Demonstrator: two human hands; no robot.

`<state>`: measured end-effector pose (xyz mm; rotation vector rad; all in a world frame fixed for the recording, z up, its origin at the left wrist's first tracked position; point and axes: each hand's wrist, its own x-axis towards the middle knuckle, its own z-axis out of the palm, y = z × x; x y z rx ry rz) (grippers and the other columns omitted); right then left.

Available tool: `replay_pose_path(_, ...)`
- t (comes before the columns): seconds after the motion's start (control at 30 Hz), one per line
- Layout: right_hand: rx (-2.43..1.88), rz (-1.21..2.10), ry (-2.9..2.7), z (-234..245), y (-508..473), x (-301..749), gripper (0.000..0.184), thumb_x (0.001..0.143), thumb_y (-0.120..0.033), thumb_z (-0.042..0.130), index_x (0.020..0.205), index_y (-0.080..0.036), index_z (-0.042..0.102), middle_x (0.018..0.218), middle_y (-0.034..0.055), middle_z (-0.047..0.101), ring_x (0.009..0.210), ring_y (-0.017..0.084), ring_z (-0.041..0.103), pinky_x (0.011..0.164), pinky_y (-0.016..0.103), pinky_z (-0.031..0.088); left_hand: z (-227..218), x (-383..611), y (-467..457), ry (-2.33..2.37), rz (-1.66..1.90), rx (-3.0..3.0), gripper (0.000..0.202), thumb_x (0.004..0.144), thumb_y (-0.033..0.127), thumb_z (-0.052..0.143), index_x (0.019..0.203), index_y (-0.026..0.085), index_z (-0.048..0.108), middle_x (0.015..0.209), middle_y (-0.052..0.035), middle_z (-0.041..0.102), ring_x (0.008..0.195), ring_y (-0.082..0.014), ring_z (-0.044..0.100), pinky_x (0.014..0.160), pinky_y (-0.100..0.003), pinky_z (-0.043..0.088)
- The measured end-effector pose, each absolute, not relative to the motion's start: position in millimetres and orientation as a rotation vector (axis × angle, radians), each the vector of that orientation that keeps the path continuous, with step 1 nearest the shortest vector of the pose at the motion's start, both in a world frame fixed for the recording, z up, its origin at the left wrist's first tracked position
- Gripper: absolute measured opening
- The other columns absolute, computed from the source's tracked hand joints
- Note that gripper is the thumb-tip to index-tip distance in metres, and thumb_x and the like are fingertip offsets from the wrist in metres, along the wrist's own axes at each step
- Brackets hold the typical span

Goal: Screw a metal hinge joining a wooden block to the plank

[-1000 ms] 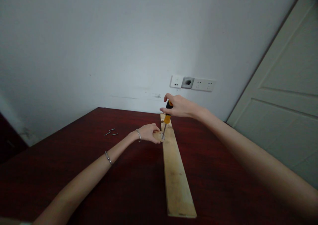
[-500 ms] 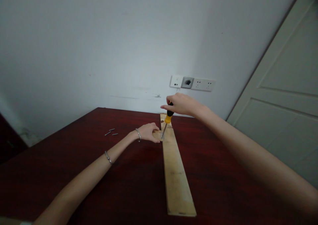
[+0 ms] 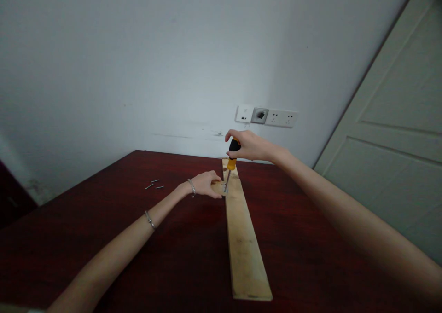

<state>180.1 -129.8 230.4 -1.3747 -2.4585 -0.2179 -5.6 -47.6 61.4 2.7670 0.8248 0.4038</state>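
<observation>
A long pale wooden board [image 3: 245, 239] lies on the dark red table, running from near me toward the wall. My left hand [image 3: 207, 184] grips a short wooden piece [image 3: 217, 188] between thumb and fingers, against the board's left edge. A small metal plate [image 3: 224, 188] shows where the two pieces of wood meet. My right hand [image 3: 250, 146] holds a screwdriver [image 3: 231, 164] with a black and yellow handle by its top. Its shaft slants down, with the tip at the metal plate; whether it sits in a screw is too small to tell.
Several loose screws or nails [image 3: 154, 184] lie on the dark red table [image 3: 155, 257] left of my left hand. Wall sockets [image 3: 265, 115] sit behind the table's far edge. A pale panelled door [image 3: 390, 119] stands at the right.
My right fingers have shifted around the screwdriver handle, the index finger now curled over its top. The screwdriver stands slightly more upright. My left hand stays put on the short wooden piece.
</observation>
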Motion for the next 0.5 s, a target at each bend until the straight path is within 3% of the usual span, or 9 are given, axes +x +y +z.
replay_pose_path(0.5, -1.374, -0.182, -2.275, 245.6, -135.9, 190.2, 0.033, 0.074, -0.030, 0.061, 0.104, -0.017, 0.054, 0.061, -0.0040, 0.049, 0.055, 0.011, 0.043, 0.058, 0.025, 0.034, 64.0, -5.5, -50.1, 0.846, 0.343, 2.774, 0.062, 0.061, 0.053, 0.076, 0.112, 0.019, 0.065, 0.105, -0.0059, 0.058, 0.089, -0.0220, 0.059, 0.077, -0.028, 0.044)
